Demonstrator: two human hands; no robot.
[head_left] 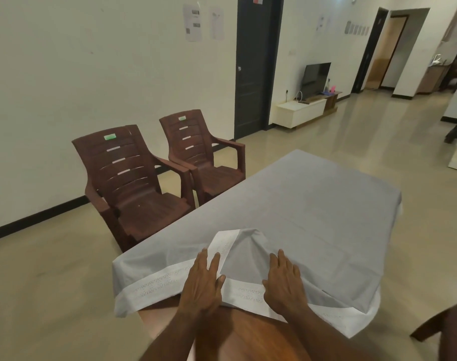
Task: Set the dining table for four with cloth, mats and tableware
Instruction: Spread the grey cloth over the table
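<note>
From my head camera, I look down on the pale grey cotton tablecloth with a white patterned border (300, 204) spread over the brown polished wooden dining table (248, 334), whose bare near end shows below the cloth's edge. My left hand (204, 280) lies flat on the cloth near its near border, fingers straight and spread, pressing down and gripping nothing. My right hand (286, 282) lies flat just beside it, fingers straight and together, also pressing the fabric with nothing held. Between my hands a flap of the cloth is folded back, its white border turned up and a ridge bunched above my fingertips. To the left of the table two dark brown moulded plastic armchairs (154, 175) stand side by side against the cream wall.
</note>
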